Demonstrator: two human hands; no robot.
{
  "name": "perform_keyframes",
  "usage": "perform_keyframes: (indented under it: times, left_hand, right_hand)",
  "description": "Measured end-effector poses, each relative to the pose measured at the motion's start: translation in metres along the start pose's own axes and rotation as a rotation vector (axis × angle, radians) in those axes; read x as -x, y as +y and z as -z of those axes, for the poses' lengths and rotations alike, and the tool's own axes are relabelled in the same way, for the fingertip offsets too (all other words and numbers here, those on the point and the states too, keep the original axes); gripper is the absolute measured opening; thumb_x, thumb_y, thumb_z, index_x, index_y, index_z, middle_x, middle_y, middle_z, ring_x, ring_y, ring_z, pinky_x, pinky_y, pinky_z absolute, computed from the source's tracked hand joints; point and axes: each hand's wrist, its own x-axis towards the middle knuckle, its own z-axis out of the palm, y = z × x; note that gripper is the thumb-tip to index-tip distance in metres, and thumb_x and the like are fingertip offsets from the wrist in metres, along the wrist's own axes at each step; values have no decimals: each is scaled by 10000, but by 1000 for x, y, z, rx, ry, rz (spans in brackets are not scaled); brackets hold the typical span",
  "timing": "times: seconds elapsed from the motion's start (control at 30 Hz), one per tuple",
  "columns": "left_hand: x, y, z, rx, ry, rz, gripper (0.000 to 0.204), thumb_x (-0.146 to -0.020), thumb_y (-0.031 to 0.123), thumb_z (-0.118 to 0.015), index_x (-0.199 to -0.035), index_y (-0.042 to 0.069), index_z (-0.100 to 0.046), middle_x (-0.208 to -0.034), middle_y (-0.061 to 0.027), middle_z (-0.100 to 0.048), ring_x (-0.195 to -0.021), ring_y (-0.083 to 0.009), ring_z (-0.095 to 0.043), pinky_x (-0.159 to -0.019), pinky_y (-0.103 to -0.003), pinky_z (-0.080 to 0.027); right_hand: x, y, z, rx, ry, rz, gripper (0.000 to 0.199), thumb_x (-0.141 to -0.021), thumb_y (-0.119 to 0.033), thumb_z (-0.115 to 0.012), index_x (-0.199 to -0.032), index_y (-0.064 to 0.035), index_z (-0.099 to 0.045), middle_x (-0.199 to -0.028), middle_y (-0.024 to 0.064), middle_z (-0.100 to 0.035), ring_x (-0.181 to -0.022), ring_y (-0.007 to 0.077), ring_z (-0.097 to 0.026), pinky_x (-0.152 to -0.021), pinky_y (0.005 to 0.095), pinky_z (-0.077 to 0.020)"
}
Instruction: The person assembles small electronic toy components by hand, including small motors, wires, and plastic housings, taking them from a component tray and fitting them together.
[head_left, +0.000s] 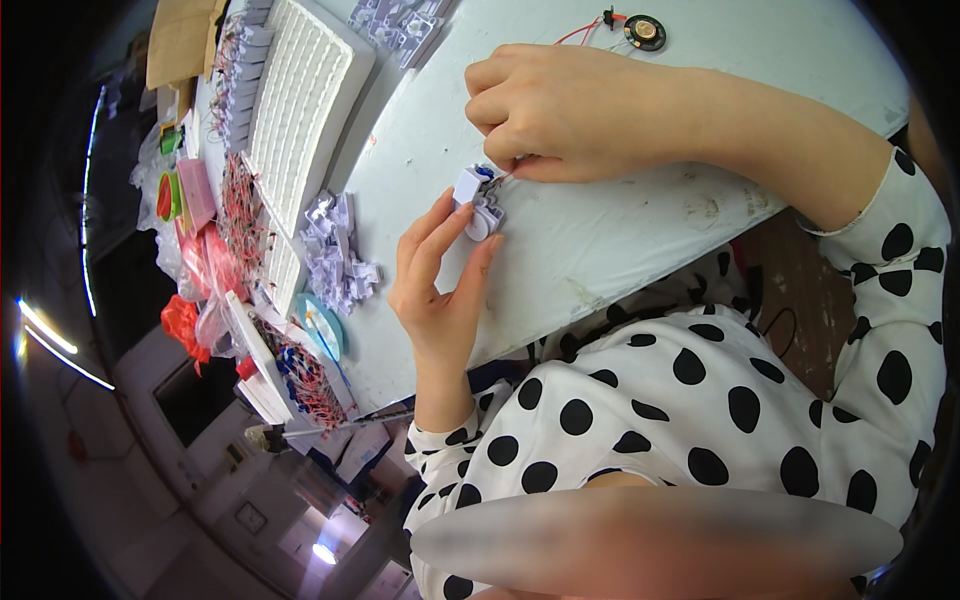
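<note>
White plastic part (pixel 478 203) pinched by left hand (pixel 440 275) and right hand (pixel 545 110); gridded tray (pixel 300 90) nearby.

Likely assembly workshop: parts trays (pixel 300 100), wired components (pixel 240 205).

The right hand (pixel 560 110) hides the top of the small white part (pixel 478 200); its blue piece is perhaps a wire.

White ridged tray (pixel 300 95) on pale tabletop (pixel 620 240); heap of small white plastic parts (pixel 338 255) just beside it; small round speaker with red wire (pixel 643 33) at far edge; red-wired components (pixel 240 205) piled at left; pink and green tape rolls (pixel 170 195) nearby
</note>
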Motion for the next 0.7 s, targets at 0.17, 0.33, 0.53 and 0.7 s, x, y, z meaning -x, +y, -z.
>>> perform_keyframes:
  times: [0.17,0.33,0.53,0.7]
  left_hand:
    - [8,-24,1,528,-5,161,428,-788,-119,-760,-1194,-79,-626,-1352,-285,-578,-1285,-330,-568,-1108,-432,-434]
    - [13,-34,0,618,44,173,414,-789,-117,-762,-1175,-71,-623,-1353,-308,-565,-1294,-351,-557,-1103,-451,-439]
    - [16,-41,-7,589,68,109,428,-776,-125,-770,-1172,-53,-625,-1355,-310,-563,-1287,-353,-561,-1098,-454,-439]
    - [16,-38,-7,480,68,89,438,-757,-134,-780,-1162,-47,-637,-1347,-292,-576,-1281,-350,-565,-1091,-447,-439]
  right_hand:
    - [1,-2,-2,-16,27,5,78,-774,-92,-714,-729,-52,-663,-842,29,-597,-979,221,-564,-867,361,-478]
    - [-3,-1,4,34,64,17,73,-766,-109,-710,-733,-46,-691,-827,28,-615,-971,215,-575,-862,354,-491]
    - [-5,7,8,57,85,173,128,-691,-147,-676,-700,-21,-696,-816,97,-675,-888,249,-600,-790,347,-488]
    - [-1,-2,-6,28,48,45,78,-772,-121,-708,-744,-49,-718,-839,29,-635,-975,206,-578,-858,336,-502]
